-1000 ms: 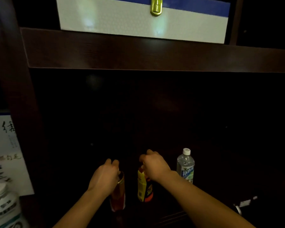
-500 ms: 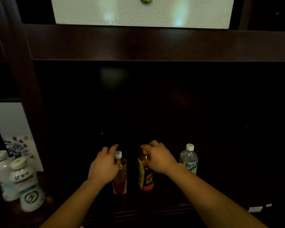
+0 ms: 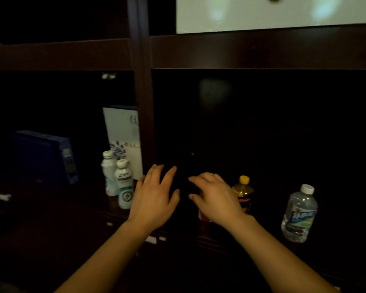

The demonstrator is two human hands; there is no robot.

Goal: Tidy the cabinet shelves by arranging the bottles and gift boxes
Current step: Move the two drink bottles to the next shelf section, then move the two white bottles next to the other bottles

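Note:
My left hand hovers with spread fingers in front of the dark shelf, holding nothing. My right hand is also open, fingers apart, in front of a red-labelled bottle that it mostly hides. A yellow-capped tea bottle stands just right of that hand. Farther right stands a clear water bottle with a white cap. In the left compartment two white bottles stand before a white gift box.
A dark blue gift box sits at the far left of the left compartment. A vertical divider separates the compartments. A white box with a gold clasp rests on the upper shelf. Small white scraps lie on the ledge.
Both hands have let go of the bottles and opened their fingers. The view has swung left, so the left compartment and the blue box now show.

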